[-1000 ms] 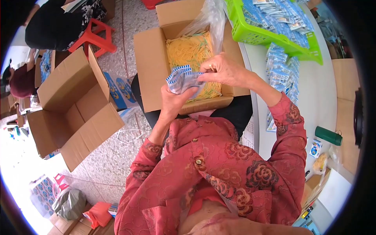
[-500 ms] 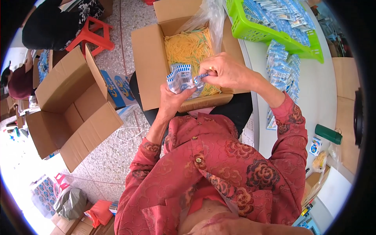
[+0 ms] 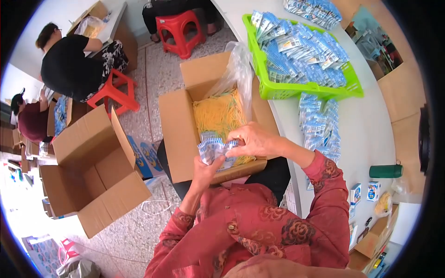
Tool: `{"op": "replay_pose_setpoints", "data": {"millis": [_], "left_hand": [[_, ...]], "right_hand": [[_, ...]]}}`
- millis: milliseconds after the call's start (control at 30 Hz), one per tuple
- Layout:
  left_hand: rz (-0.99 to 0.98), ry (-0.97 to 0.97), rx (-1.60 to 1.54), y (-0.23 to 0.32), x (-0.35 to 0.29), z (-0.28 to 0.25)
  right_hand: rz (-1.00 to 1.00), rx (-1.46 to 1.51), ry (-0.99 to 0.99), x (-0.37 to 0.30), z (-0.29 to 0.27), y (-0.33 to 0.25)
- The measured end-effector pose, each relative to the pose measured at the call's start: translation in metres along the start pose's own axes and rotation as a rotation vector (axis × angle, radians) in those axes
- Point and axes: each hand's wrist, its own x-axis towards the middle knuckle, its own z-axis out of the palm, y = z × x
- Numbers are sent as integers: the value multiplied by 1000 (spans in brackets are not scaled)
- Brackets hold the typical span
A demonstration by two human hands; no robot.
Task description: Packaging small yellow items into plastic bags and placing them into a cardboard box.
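A small blue-and-white plastic packet (image 3: 214,149) is in my left hand (image 3: 205,172), its thumb pressed over the front. My right hand (image 3: 254,141) has thumb and fingers closed on the packet's right upper edge. Both hands are over the near end of an open cardboard box (image 3: 174,134) on my lap. Inside that box lies a heap of thin yellow sticks (image 3: 217,111), a few of them greenish. Close to the packet in my hand, another blue-and-white packet (image 3: 209,135) partly shows on the heap.
On the white table (image 3: 366,125) to my right, a green basket (image 3: 306,91) holds many packets; a strip of packets (image 3: 320,123) hangs out before it. A green bottle (image 3: 385,171) lies farther right. To my left stand an open carton (image 3: 104,173) and a red stool (image 3: 116,90) with a person seated.
The view has tilted up, showing more of the basket and the people. My right fingers have gone from a twisted corner of the packet to flat along its edge.
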Motion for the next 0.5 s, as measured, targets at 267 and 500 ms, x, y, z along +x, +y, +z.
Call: {"op": "replay_pose_setpoints", "data": {"millis": [267,500], "left_hand": [[31,31,-64,8,-4,6],[105,83,-82,7,0,3]], "right_hand": [[-68,-31,8,0,8,0],[179,102,-1,0,20,10]]}}
